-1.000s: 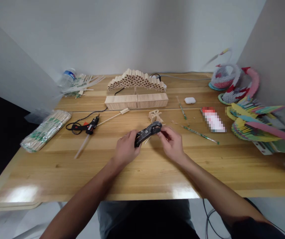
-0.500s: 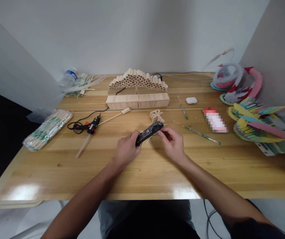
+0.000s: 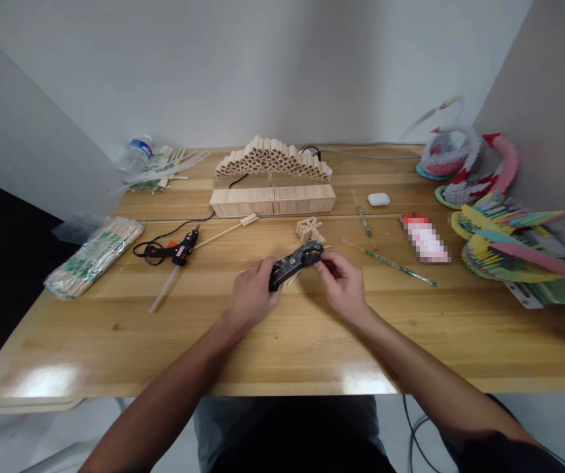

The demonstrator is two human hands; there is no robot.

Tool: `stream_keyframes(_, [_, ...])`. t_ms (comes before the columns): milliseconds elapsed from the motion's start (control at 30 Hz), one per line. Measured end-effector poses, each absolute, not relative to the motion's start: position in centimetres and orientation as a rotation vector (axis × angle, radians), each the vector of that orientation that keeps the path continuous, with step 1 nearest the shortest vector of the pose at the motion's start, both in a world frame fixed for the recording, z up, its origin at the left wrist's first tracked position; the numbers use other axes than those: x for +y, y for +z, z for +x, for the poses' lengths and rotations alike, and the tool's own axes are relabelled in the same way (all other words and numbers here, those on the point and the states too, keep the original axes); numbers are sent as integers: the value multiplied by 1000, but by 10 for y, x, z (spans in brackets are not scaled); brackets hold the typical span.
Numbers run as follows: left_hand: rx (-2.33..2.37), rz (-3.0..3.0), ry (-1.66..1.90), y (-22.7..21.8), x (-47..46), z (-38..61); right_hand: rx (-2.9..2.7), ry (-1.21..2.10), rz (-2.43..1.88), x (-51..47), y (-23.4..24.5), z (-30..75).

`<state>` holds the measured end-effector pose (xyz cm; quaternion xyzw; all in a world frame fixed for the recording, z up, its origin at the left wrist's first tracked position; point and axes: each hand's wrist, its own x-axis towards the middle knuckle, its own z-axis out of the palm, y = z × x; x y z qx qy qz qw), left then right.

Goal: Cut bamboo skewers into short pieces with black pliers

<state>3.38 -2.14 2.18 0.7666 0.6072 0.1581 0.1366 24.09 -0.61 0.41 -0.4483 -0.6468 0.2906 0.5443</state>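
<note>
My left hand (image 3: pixel 254 291) is wrapped round the handle end of a black plier-like hand tool (image 3: pixel 290 265), which points up to the right over the table. At the tool's rounded head, my right hand (image 3: pixel 342 284) has its thumb and fingers pinched together; what lies between them is too small to make out. Pale thin sticks (image 3: pixel 293 278) show partly beneath the tool. Just beyond the head stands a small frame of short wooden sticks (image 3: pixel 311 230).
Behind stand a long stick-built block (image 3: pixel 272 201) and an arched stack of stick tubes (image 3: pixel 272 159). A glue gun (image 3: pixel 177 251) and bagged sticks (image 3: pixel 94 257) lie left. Right are pens (image 3: pixel 399 267), a white case (image 3: pixel 379 199), a phone (image 3: pixel 426 238) and folded-paper models (image 3: pixel 502 246).
The tool in my left hand has spread a little, its handles and head now looking wider. Both hands stay in nearly the same place.
</note>
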Motion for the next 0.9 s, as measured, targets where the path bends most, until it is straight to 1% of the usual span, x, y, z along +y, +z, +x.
stream_keyframes(333, [1766, 2218, 422, 20, -21, 33, -1528, 690, -1077, -6, 6, 239])
stream_keyframes(633, [1737, 2234, 523, 19, -21, 32, -1533, 694, -1055, -5, 3, 241])
stream_keyframes(900, [1746, 2227, 503, 20, -21, 33, -1528, 702, -1049, -6, 3, 241])
